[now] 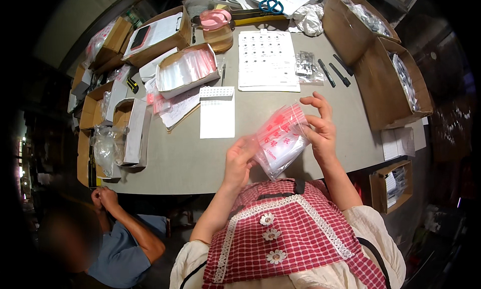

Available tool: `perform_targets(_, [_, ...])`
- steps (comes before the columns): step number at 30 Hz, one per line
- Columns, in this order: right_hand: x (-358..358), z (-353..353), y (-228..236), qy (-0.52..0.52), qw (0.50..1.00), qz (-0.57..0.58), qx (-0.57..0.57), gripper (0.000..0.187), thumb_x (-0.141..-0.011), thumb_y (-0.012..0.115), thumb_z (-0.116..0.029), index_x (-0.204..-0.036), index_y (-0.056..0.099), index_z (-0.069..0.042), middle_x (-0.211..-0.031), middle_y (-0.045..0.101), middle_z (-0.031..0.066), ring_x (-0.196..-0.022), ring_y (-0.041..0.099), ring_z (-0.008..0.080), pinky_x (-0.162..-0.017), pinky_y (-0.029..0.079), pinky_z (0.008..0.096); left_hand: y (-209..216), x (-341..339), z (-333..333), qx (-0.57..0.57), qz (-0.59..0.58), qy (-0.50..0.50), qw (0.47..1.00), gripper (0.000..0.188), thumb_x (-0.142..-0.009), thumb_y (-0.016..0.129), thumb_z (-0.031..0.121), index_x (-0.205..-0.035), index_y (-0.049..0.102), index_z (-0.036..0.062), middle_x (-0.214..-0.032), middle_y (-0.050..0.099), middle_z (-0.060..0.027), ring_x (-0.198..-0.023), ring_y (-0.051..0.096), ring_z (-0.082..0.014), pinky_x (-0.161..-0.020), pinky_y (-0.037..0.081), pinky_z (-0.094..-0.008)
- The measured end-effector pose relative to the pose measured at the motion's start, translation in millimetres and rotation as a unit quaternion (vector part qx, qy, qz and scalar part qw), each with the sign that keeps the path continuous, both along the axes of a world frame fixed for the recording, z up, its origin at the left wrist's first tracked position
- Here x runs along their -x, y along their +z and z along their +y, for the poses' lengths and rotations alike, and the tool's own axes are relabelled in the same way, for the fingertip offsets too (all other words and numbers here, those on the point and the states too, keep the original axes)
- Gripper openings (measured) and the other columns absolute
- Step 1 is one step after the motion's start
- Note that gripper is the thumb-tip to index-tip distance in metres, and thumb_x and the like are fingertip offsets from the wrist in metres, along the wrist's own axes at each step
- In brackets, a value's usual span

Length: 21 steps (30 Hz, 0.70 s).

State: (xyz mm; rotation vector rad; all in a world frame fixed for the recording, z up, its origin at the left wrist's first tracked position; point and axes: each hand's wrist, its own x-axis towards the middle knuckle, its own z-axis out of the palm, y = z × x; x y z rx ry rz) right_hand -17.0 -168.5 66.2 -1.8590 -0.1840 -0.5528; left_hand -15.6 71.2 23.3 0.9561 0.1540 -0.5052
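Note:
A clear zip bag (280,141) with red print and a pink-red band along its top is held up over the table's near edge. Something white shows through its lower part; I cannot make out what. My left hand (241,157) is closed on the bag's left side, thumb and fingers pressed against the plastic. With a pinch, my right hand (319,128) grips the banded top edge at the right, its upper fingers lifted away. Beyond the bag lie a white sheet (217,121) with a dotted strip and a stack of printed pages (268,63).
A small box of zip bags (188,71) stands at the left, near a pink-lidded jug (217,31). Black pens (326,72) and a bag of dark parts (308,68) lie right of the pages. Cartons (391,83) line the right edge. Another person (125,239) sits at lower left.

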Motion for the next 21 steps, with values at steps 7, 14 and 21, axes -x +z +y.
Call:
perform_targets(7, [6.9, -26.6, 26.5, 0.003, 0.994, -0.011, -0.107, 0.022, -0.077, 0.077, -0.005, -0.098, 0.076, 0.000, -0.112, 0.055, 0.0068, -0.105, 0.053, 0.0187, -0.087, 0.045, 0.0303, 30.1, -9.1, -14.3, -0.079, -0.132, -0.003, 0.988, 0.026, -0.096, 0.067, 0.013, -0.117, 0.060, 0.0000, -0.102, 0.071, -0.0099, -0.088, 0.069, -0.0135, -0.076, 0.056, -0.0267])
perform_targets(14, [22.6, -45.0, 37.3, 0.001, 0.982, 0.017, -0.190, 0.022, -0.087, 0.070, 0.002, -0.108, 0.073, 0.004, -0.122, 0.060, 0.0079, -0.102, 0.059, 0.0161, -0.083, 0.048, 0.0260, 10.9, -22.5, -32.6, -0.009, -0.056, -0.046, 0.997, 0.031, -0.097, 0.066, 0.012, -0.123, 0.056, -0.0005, -0.112, 0.067, -0.0117, -0.098, 0.068, -0.0176, -0.085, 0.056, -0.0296])
perform_targets(21, [36.1, -62.7, 34.4, -0.022, 0.997, 0.051, -0.048, 0.029, -0.086, 0.063, 0.006, -0.113, 0.071, 0.003, -0.108, 0.069, 0.0105, -0.097, 0.065, 0.0164, -0.083, 0.051, 0.0277, 6.0, -14.4, -71.7, 0.112, 0.034, -0.152, 0.981, 0.047, -0.093, 0.064, 0.004, -0.135, 0.045, -0.0007, -0.130, 0.058, -0.0148, -0.115, 0.062, -0.0261, -0.091, 0.058, -0.0390])
